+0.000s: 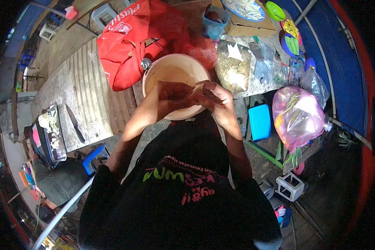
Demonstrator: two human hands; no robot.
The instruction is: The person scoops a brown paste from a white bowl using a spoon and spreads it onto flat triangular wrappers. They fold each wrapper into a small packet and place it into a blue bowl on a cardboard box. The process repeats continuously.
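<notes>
Both hands meet over the near rim of a pale pink bucket [177, 66]. The fingers of my left hand [171, 98] are curled together, their tips against the other hand. My right hand [216, 100] is closed too, its thumb and forefinger pinching. A small pale piece [198, 89] shows between the fingertips of both hands; it is too small to name. The inside of the bucket looks pale, and its near part is hidden behind my hands. A large red bag [123, 56] with white print lies against the bucket's left side.
To the left, a black-handled knife [74, 123] lies on the wooden table [87, 83], near a tray [55, 133] of chopped pale pieces. A cardboard box [250, 26] and a blue container [216, 23] stand at the back. A pink plastic bag [298, 116] of greens hangs right.
</notes>
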